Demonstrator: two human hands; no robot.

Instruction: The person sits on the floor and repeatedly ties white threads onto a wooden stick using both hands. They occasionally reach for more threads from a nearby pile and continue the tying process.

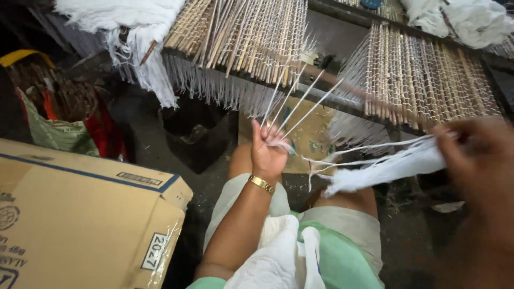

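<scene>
Head view showed much of the stick mat [428, 69] already woven, left hand [267, 152] pinching loose sticks [300, 101], right hand [476, 155] gripping white threads [385, 166].

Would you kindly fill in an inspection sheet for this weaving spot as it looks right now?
Surface: dark, dusty floor under the frame.
Job's things: thin sticks fanned up from the left hand; white thread bundle stretched between both hands; stick mat strung with white threads on the dark frame.
Clutter: cardboard box at the left; bag of sticks behind it; white cloth draped over the frame.
Grippers: left hand, gold bracelet at the wrist, grips sticks and thread ends; right hand, blurred, pulls the bundle.
Cables: nothing seen.
Surroundings: the person's knees, pale shorts, green top.
</scene>
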